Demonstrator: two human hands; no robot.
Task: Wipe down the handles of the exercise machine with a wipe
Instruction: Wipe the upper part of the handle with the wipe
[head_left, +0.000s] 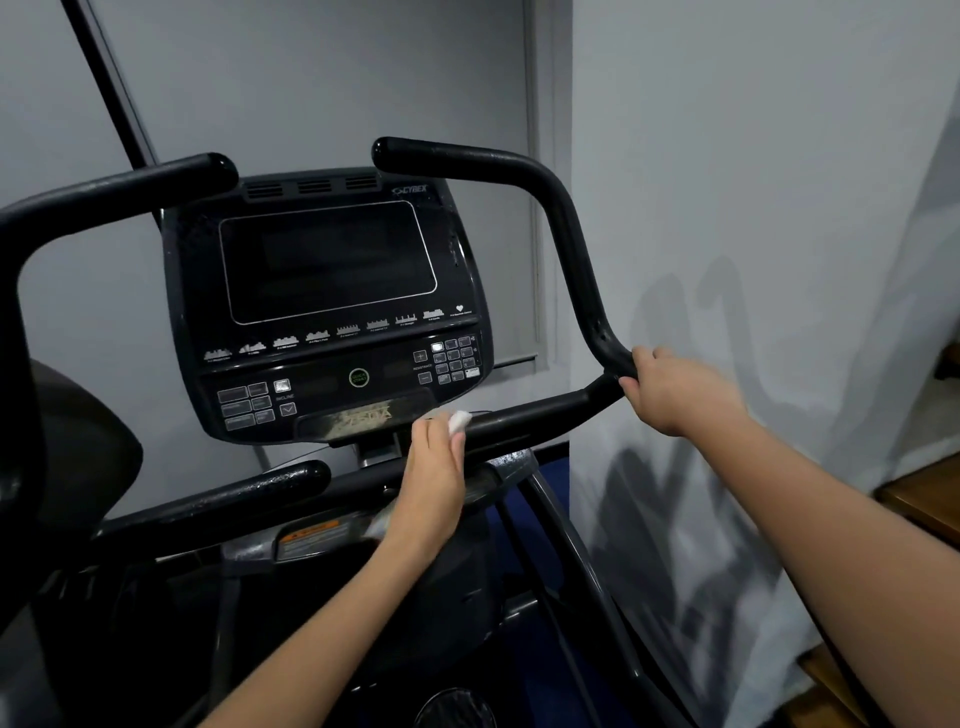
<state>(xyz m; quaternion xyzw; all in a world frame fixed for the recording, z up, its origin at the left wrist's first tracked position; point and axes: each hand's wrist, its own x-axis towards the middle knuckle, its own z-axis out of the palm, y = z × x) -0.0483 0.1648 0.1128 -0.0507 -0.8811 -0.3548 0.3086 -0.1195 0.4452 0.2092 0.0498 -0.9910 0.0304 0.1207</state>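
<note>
While right hand (675, 389) grips handle (566, 239) bend, left hand (434, 467) pinches wipe (460, 420) on bar; advise wrapping wipe fully round.

I see my left hand (434, 480) pinching a small white wipe (460, 420) against the lower bar of the right handle (524, 415), just below the dark console (327, 301). My right hand (670, 387) grips that handle's bend, near the wall (753, 182).

Blue floor (551, 470), visible beneath the exercise machine (332, 270), which stands on it; to the machine's right, a grey wall (727, 208) rises beside it.
</note>
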